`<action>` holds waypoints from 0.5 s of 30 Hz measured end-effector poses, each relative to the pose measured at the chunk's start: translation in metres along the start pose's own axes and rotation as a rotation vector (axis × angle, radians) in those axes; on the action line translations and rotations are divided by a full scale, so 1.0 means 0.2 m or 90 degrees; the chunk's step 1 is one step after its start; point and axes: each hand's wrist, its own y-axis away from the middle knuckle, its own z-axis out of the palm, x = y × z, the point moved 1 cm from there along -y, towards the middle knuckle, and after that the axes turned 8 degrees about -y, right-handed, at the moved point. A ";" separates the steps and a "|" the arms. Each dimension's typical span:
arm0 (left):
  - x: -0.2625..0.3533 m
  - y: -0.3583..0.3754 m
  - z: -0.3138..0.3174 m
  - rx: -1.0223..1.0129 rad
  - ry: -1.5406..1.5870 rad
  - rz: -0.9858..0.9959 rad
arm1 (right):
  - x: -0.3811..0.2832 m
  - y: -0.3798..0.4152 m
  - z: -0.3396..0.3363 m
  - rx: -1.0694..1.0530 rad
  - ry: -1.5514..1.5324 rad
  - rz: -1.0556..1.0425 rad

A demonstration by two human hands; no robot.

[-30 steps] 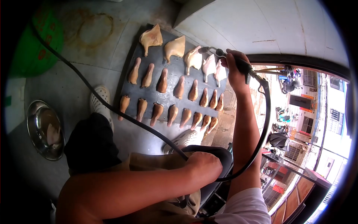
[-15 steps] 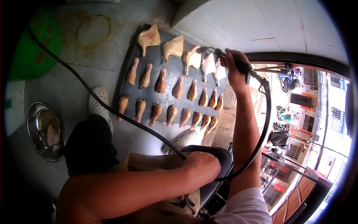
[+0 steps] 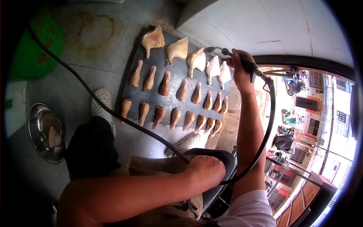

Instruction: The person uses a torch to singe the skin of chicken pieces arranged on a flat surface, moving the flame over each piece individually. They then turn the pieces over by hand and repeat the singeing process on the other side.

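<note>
My right hand [image 3: 244, 72] is closed around the handle of a gas blowtorch [image 3: 249, 66]. The torch's nozzle [image 3: 209, 49] points left, at the upper edge of a pale poultry leg quarter [image 3: 196, 62]; no flame is visible. Near my lap, my left hand [image 3: 207, 170] is wrapped round the black hose [image 3: 151, 133], which loops up to the torch. A dark metal tray [image 3: 172, 72] on the floor carries several leg quarters in its top row, two of them whiter [image 3: 213, 69] at the right. Below lie two rows of browner drumsticks [image 3: 164, 84].
A steel bowl [image 3: 33, 130] with a pale piece of meat inside stands on the floor at left. Behind it is a green container [image 3: 41, 53]. My clogs [image 3: 189, 142] are close to the tray. A white panel [image 3: 272, 26] rises beyond; a street opens at right.
The torch nozzle has shifted slightly right over the pale leg quarter, along with my right hand. The whole view has moved a little; my left hand keeps its hold on the hose.
</note>
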 end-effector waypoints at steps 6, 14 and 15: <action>0.00 0.00 0.00 0.020 0.000 -0.001 | 0.02 -0.02 -0.01 0.009 0.004 0.004; 0.00 0.00 -0.02 0.034 -0.004 0.004 | 0.08 -0.06 -0.06 -0.009 0.007 -0.007; 0.00 -0.01 -0.02 0.034 -0.003 0.005 | 0.08 -0.06 -0.06 -0.010 0.001 -0.007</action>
